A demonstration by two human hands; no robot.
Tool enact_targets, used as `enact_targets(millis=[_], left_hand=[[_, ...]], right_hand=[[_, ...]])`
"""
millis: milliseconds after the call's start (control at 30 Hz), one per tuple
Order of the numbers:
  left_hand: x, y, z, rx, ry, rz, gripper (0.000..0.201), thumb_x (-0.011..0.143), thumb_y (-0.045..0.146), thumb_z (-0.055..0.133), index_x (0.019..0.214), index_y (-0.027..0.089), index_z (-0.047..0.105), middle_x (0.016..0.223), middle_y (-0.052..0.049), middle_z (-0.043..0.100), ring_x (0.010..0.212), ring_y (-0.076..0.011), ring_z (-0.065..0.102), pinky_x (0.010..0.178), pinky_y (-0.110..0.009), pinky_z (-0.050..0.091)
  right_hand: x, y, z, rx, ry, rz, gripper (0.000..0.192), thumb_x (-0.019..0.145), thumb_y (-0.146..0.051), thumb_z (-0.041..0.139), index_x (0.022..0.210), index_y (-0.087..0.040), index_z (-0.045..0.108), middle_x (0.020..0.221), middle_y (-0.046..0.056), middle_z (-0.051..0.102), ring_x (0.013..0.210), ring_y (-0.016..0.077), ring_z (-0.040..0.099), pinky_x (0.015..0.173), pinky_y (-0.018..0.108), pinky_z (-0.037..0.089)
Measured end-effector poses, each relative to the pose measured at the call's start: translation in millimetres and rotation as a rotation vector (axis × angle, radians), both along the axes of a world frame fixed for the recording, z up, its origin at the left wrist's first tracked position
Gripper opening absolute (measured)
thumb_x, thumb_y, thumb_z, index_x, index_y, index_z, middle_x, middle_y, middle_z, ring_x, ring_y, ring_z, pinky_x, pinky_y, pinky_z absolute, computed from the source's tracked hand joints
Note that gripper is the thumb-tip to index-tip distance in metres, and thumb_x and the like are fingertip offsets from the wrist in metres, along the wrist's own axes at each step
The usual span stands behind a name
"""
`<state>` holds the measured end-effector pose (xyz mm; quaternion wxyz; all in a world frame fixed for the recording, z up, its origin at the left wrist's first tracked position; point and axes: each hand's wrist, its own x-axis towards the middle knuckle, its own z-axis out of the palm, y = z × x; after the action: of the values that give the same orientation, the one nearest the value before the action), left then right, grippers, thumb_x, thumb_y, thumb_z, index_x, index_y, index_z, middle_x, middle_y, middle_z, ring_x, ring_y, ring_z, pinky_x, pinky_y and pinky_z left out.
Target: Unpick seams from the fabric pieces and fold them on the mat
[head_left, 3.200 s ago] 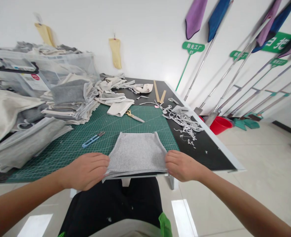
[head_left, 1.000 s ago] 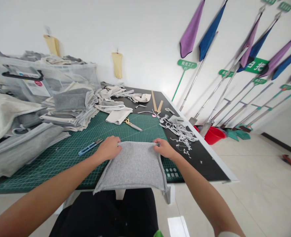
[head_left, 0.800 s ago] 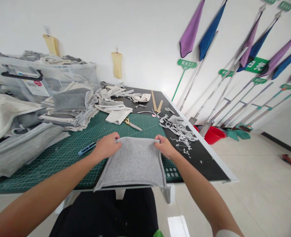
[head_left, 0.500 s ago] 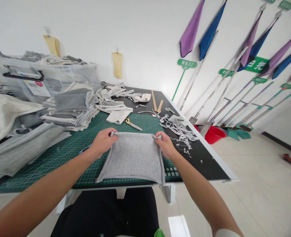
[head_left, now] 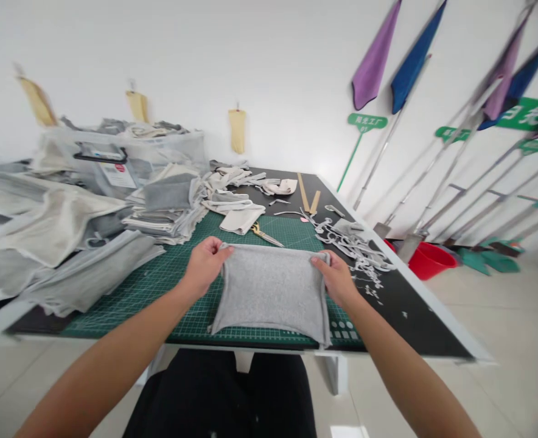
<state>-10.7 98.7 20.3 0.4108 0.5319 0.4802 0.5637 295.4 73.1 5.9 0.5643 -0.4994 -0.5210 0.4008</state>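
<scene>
A grey rectangular fabric piece (head_left: 273, 295) with seamed edges, possibly a pouch or bag, is stretched between my two hands over the front of the green cutting mat (head_left: 173, 280). My left hand (head_left: 207, 263) pinches its upper left corner, thumb on top. The upper right corner is gripped by my right hand (head_left: 336, 277). Its lower edge hangs near the table's front edge and bows slightly upward. Gold-handled scissors (head_left: 266, 235) lie on the mat just beyond the fabric.
Stacked grey and cream fabric pieces (head_left: 166, 213) and a clear plastic bin (head_left: 159, 152) occupy the left. White fabric scraps (head_left: 351, 243) lie at the right, near wooden strips (head_left: 303, 191). A red bucket (head_left: 433, 260) and long-handled tools stand beyond the table's right edge.
The camera view has turned left, so the scene sits further right. Both hands keep their hold on the grey fabric's upper corners, and it stays stretched.
</scene>
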Motion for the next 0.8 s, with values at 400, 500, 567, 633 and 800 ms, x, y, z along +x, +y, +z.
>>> enact_targets(millis=[400, 500, 567, 633, 800], left_hand=[[-11.0, -19.0, 19.2, 0.032, 0.041, -0.072, 0.014, 0.080, 0.031, 0.054, 0.078, 0.021, 0.045, 0.055, 0.006, 0.043, 0.045, -0.0074, 0.040, 0.046, -0.023, 0.032], [-17.1, -22.8, 25.8, 0.045, 0.071, -0.086, 0.012, 0.078, 0.031, 0.056, 0.079, 0.019, 0.053, 0.056, 0.005, 0.047, 0.047, -0.0078, 0.042, 0.047, -0.022, 0.034], [-19.5, -20.9, 32.4, 0.059, 0.099, -0.085, 0.014, 0.077, 0.032, 0.057, 0.078, 0.018, 0.057, 0.055, 0.005, 0.047, 0.047, -0.0080, 0.041, 0.047, -0.021, 0.032], [-20.1, -12.9, 42.1, 0.077, 0.120, -0.075, 0.014, 0.075, 0.032, 0.059, 0.077, 0.018, 0.058, 0.054, 0.005, 0.049, 0.046, -0.0080, 0.041, 0.046, -0.021, 0.031], [-18.4, 22.5, 75.4, 0.134, 0.093, -0.038, 0.015, 0.072, 0.030, 0.063, 0.079, 0.017, 0.057, 0.056, 0.005, 0.052, 0.049, -0.0087, 0.046, 0.049, -0.021, 0.036]], right_hand=[[13.5, -0.2, 0.6, -0.113, 0.119, -0.042, 0.031, 0.060, -0.040, 0.075, 0.082, -0.024, 0.061, 0.062, -0.002, 0.055, 0.049, 0.0140, 0.049, 0.043, 0.025, 0.037], [13.7, 0.3, 2.7, -0.076, 0.127, -0.034, 0.032, 0.060, -0.040, 0.077, 0.083, -0.024, 0.062, 0.067, -0.001, 0.058, 0.055, 0.0153, 0.052, 0.047, 0.026, 0.041], [12.6, 3.3, 6.1, -0.054, 0.088, -0.032, 0.031, 0.062, -0.040, 0.076, 0.084, -0.023, 0.063, 0.069, 0.000, 0.058, 0.058, 0.0150, 0.053, 0.049, 0.025, 0.042], [9.3, 8.7, 14.4, -0.028, 0.038, -0.034, 0.029, 0.065, -0.040, 0.074, 0.084, -0.021, 0.062, 0.067, -0.001, 0.057, 0.057, 0.0132, 0.051, 0.048, 0.024, 0.040], [0.3, 31.3, 53.0, 0.115, -0.048, -0.048, 0.025, 0.069, -0.040, 0.068, 0.080, -0.019, 0.059, 0.061, -0.004, 0.051, 0.051, 0.0106, 0.044, 0.046, 0.023, 0.036]])
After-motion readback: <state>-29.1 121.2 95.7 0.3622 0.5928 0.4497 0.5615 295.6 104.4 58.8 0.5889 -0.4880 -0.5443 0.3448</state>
